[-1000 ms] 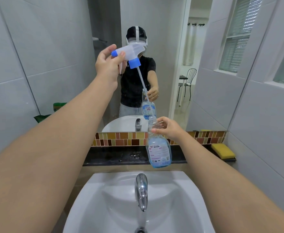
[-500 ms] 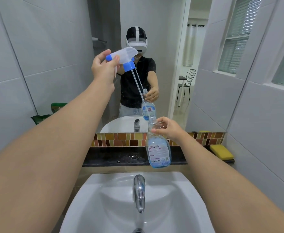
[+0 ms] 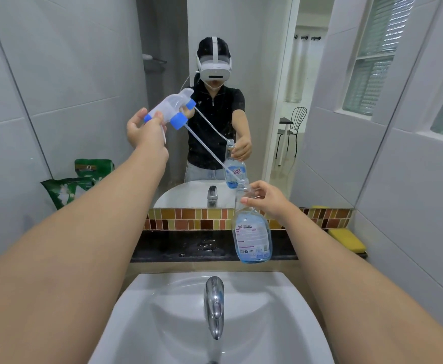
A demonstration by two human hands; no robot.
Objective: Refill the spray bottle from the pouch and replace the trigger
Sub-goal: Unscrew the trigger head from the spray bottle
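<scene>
Both hands keep a closed grip: the left hand (image 3: 147, 132) holds the white trigger head (image 3: 172, 107) by its body, with the thumb near the blue nozzle tip, and the right hand (image 3: 266, 199) pinches the neck of the spray bottle (image 3: 252, 232), which hangs in the air above the dark surface (image 3: 189, 245) behind the sink (image 3: 280, 298). Compared with one second ago, the trigger head is now lower and further to the left, and it is tilted more, so the dip tube (image 3: 207, 151) runs at a flatter slant from the blue collar down to the bottle mouth. The bottle stays at almost the same place, with only a little blue liquid at its bottom. The lower end of the tube is hard to make out where it meets the neck, because the mirror reflection of the bottle lies just behind it; I cannot tell how far it is still inside. A green pouch (image 3: 65, 190) stands at the left wall, partly hidden by the left arm. A yellow sponge (image 3: 346, 239) lies at the right end of the surface. The tap (image 3: 214, 306) is cut off at the lower edge.
</scene>
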